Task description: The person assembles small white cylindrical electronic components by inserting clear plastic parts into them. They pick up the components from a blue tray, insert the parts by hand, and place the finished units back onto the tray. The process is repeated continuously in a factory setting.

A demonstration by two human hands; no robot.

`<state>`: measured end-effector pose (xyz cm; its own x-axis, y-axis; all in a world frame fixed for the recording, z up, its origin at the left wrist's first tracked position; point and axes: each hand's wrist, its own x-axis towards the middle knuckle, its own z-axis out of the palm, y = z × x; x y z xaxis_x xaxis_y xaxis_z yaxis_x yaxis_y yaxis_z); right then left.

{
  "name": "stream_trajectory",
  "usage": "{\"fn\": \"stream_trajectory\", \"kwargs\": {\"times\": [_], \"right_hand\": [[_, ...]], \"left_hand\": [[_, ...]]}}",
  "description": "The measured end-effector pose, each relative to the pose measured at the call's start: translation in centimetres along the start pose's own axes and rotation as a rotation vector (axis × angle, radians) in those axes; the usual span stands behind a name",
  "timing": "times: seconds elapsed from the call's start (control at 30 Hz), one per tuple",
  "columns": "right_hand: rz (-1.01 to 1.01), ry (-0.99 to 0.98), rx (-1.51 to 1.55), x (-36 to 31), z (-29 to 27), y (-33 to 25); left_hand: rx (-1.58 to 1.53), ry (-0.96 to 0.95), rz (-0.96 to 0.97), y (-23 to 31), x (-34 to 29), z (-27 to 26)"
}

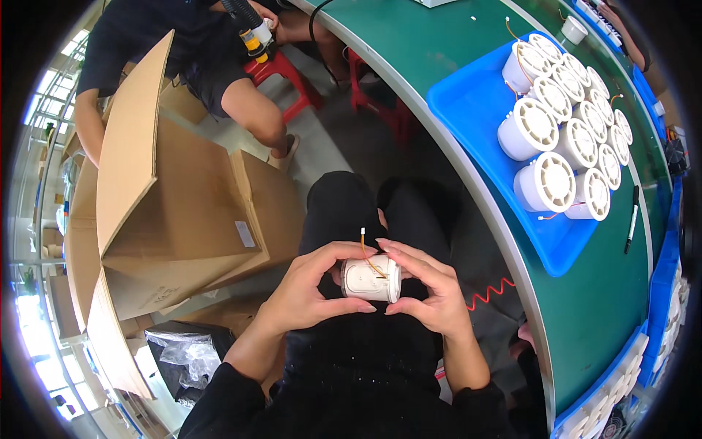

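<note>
White canister (368,284) held between left hand (296,293) and right hand (439,296), above the lap (342,208);
left fingers (333,254) wrap its left end, right fingers (423,265) its right end, both sets closed on it; thin wires (364,250) rise from its side to a small plug (363,231); on the green counter (599,314), right, a blue tray (479,121) carries similar canisters (544,181), with a pen (632,219) lying to its right; left, an open cardboard box (183,212) stands near a seated person (252,110) on the far side.
</note>
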<state>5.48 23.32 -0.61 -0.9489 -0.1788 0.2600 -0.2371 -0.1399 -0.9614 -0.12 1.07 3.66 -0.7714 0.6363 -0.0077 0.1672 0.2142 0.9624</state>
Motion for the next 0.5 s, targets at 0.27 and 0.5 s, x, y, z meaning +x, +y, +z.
{"fn": "stream_trajectory", "kwargs": {"times": [0.27, 0.5], "right_hand": [[0.023, 0.021, 0.031, -0.3, 0.0, -0.2], [0.307, 0.209, 0.662, -1.3, 2.1, 1.6]], "left_hand": [[0.035, -0.013, -0.022, 0.7, -0.2, 0.5], [-0.171, 0.038, -0.103, -0.5, -0.3, 0.8]]}}
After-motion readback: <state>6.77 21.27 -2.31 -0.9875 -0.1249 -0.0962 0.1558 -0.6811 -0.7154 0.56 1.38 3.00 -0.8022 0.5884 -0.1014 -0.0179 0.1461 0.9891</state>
